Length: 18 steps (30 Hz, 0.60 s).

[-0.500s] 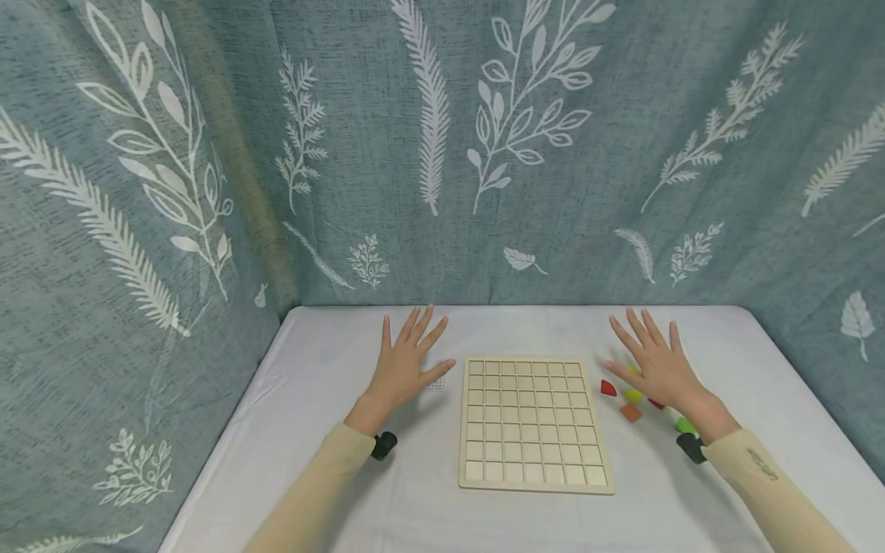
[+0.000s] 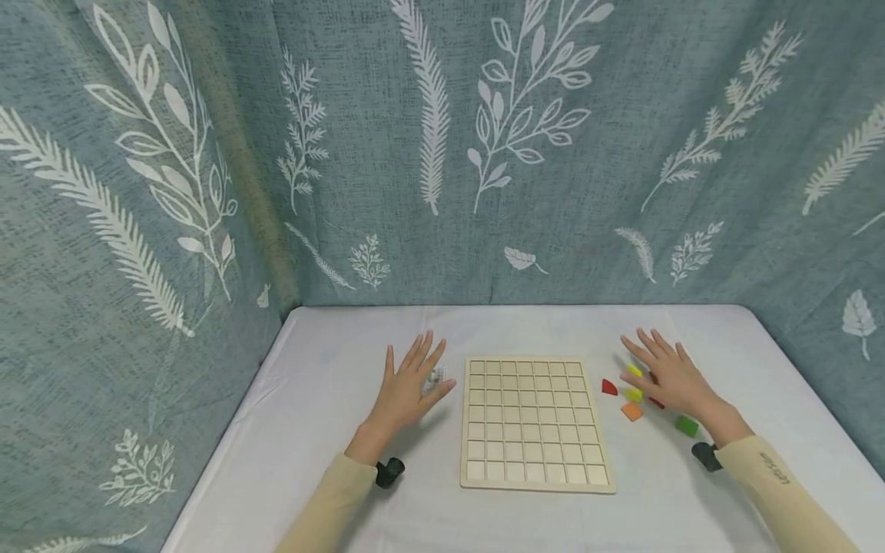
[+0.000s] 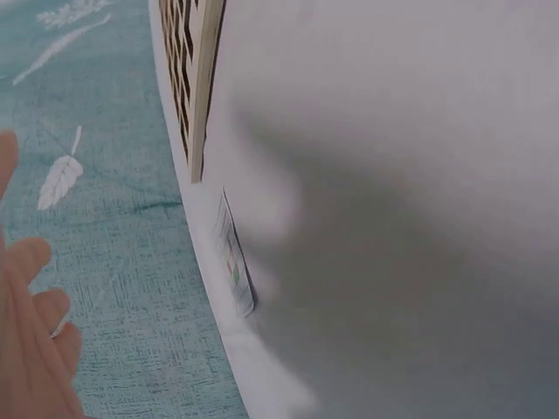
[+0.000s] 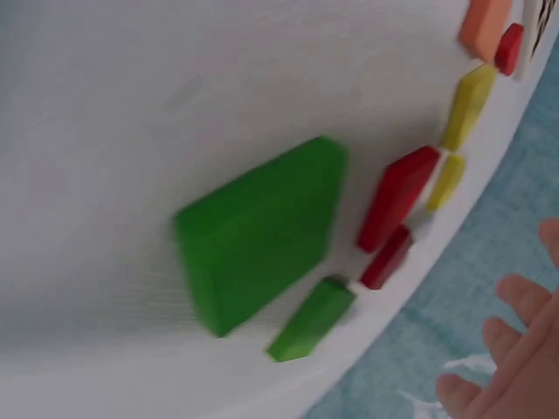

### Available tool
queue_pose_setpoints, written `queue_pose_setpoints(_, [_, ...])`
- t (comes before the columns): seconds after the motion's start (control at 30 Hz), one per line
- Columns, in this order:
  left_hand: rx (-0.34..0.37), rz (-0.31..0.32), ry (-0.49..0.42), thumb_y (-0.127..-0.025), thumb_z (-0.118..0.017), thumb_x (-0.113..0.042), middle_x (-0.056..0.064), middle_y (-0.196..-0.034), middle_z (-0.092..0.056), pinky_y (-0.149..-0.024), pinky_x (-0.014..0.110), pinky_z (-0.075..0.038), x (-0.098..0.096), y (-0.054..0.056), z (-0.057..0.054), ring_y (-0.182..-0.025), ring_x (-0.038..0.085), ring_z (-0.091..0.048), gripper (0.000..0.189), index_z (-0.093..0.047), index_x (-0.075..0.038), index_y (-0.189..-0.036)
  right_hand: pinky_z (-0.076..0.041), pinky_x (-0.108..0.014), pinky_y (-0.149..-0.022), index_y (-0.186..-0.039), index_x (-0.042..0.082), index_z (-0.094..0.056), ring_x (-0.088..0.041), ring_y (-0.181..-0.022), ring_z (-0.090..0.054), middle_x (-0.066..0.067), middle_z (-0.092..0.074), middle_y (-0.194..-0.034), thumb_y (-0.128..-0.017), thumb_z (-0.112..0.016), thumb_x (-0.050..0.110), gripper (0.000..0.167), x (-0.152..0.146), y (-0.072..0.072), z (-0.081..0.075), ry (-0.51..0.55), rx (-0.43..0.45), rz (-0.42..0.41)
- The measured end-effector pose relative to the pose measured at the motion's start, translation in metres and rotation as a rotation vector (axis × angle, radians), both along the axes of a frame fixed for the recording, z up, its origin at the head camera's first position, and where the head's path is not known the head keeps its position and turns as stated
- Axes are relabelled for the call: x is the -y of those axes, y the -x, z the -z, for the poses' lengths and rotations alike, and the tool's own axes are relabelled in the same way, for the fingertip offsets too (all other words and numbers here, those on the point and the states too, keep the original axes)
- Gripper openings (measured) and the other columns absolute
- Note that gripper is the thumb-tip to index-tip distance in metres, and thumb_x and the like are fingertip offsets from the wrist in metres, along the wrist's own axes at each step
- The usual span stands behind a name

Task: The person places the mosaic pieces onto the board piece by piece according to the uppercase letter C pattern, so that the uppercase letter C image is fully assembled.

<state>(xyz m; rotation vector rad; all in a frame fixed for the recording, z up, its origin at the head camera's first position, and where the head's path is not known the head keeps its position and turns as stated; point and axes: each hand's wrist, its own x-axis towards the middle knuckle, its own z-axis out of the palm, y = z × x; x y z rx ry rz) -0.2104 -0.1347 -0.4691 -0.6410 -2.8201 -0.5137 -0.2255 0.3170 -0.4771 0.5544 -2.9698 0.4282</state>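
My left hand (image 2: 399,392) hovers over the white table with its fingers spread, holding nothing. Just past its thumb lies a small printed card (image 2: 437,378), partly covered by the hand. My right hand (image 2: 681,382), also empty with fingers extended, is above a scatter of coloured pieces. Among these are a green block (image 4: 266,231), a smaller green piece (image 4: 312,321), an orange piece (image 2: 631,412), a red quarter-round piece (image 2: 609,387) and a yellow piece (image 2: 634,395). More red pieces lie partly under the right hand. Between the hands sits a pale wooden grid board (image 2: 528,416) with square cells.
The table (image 2: 415,514) has a white covering. A blue-green curtain (image 2: 442,261) with white leaf prints hangs behind it and along the sides. Each wrist carries a small black camera, the left one (image 2: 390,472) and the right one (image 2: 706,457).
Both hands have drawn back slightly toward the person. The right hand has also shifted right, so the green block shows more fully; more of the card shows beside the left hand.
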Motion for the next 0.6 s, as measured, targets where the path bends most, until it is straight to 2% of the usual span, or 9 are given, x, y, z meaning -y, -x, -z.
queue_pose_setpoints(0.17, [0.057,0.021,-0.021,-0.089,-0.048,-0.057,0.005,-0.156,-0.013,-0.110,0.062,0.002,-0.003,-0.011,0.005,-0.143,0.023,-0.012,0.074,-0.021,-0.021,-0.149,-0.015,-0.070,-0.102,-0.141,0.011,-0.039,-0.049,-0.134,-0.019,-0.030,-0.027,-0.145,-0.084,-0.064,0.045,0.071,-0.008,0.001,0.004,0.016,0.059,0.001])
queue_pose_setpoints(0.3, [0.077,0.041,-0.008,-0.088,-0.048,-0.059,0.004,-0.156,-0.012,-0.110,0.063,0.000,-0.005,-0.021,0.009,-0.143,0.025,-0.014,0.076,-0.023,-0.019,-0.148,-0.015,-0.070,-0.102,-0.139,0.008,-0.043,-0.050,-0.134,-0.018,-0.031,-0.028,-0.144,-0.082,-0.065,0.046,0.072,-0.012,0.003,0.006,0.042,0.106,0.004])
queue_pose_setpoints(0.6, [0.169,0.086,0.004,-0.088,-0.045,-0.061,0.007,-0.155,-0.016,-0.110,0.063,-0.001,-0.011,-0.042,0.016,-0.143,0.025,-0.015,0.077,-0.024,-0.018,-0.148,-0.024,-0.068,-0.100,-0.134,0.002,-0.048,-0.052,-0.129,-0.025,-0.032,-0.031,-0.142,-0.084,-0.066,0.037,0.063,-0.022,0.010,0.005,0.066,0.180,-0.027])
